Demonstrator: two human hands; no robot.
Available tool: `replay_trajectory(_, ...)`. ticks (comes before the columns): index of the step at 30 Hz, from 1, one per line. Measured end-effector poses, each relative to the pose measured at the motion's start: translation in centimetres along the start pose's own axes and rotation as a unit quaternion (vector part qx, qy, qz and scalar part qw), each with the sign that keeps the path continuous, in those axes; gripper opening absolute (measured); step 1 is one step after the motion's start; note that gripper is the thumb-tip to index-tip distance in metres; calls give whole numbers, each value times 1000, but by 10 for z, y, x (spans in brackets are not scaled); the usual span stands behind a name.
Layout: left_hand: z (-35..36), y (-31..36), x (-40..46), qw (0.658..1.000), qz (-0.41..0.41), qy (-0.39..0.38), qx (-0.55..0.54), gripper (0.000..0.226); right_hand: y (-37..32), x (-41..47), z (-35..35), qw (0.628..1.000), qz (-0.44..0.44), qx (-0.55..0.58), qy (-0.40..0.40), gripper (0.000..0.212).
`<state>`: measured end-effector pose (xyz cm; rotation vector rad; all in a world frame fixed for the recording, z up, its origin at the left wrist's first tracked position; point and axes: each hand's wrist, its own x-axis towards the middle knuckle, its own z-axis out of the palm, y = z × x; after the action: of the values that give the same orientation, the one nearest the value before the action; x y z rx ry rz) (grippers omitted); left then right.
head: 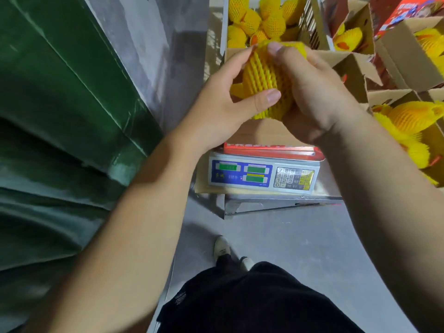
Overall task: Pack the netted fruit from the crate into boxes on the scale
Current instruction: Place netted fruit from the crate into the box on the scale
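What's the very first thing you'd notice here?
The bright yellow netted fruit, held up in the middle by the left hand and the right hand. Just below them sits the scale with green displays, and behind them the crate is piled with more yellow fruit.

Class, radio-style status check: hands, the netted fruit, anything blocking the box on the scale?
Left hand and right hand both gripping one netted fruit. Held above open box on scale. Nothing visible in the way.

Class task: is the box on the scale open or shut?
Open: the box on the scale has raised flaps, and both hands hold netted fruit above it.
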<state>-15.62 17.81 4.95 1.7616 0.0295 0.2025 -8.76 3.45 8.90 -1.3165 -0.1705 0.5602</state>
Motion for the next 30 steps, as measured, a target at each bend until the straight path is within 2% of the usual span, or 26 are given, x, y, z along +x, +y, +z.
replay_trajectory(5,10,1,-21,998,-5,58,-16,64,2,-15,1,1000,4,-5,-11,44)
replay_trajectory(9,20,5,-42,998,-11,59,-21,65,5,-36,-8,998,39,33,-25,35)
replay_trajectory(14,36,17,-68,997,-9,71,-1,46,4,-58,-10,998,33,48,-16,35)
replay_trajectory(22,43,33,-82,997,1,71,-12,57,-1,-74,-13,999,26,24,-17,37)
replay_trajectory(26,48,31,-75,996,17,85,-23,56,-3,-76,-23,995,11,-3,-103,42)
replay_trajectory(30,49,30,-61,997,30,72,-16,60,-10,-65,-36,993,-20,-31,-111,38)
